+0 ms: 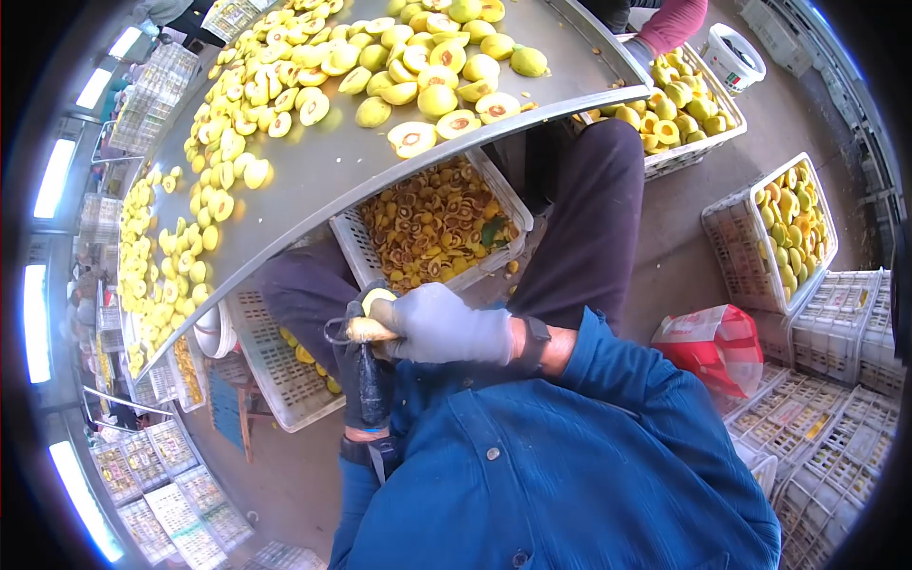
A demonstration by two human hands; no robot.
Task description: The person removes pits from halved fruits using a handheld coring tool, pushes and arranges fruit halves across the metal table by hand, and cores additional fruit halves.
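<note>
In front of my lap, my right hand (446, 323), in a light grey glove, is wrapped round a wooden-handled tool (370, 330) with a wire loop at its end. Close beside it, my left hand (368, 380), in a dark glove, holds a yellow fruit piece (378, 298) against the tool. The two hands touch or nearly touch. Beyond them, between my knees, a white crate (353, 236) holds many scooped-out fruit bits (432, 228). Halved yellow fruits (437, 100) lie cut side up and down on the metal table (332, 157).
Crates of fruit (736, 249) stand to the right, near a red and white bag (712, 347) and stacked crates (836, 318). Another crate (290, 380) is at my left knee. A person's gloved arm (670, 27) reaches by the upper-right crate (708, 142). A white bucket (733, 62) stands behind.
</note>
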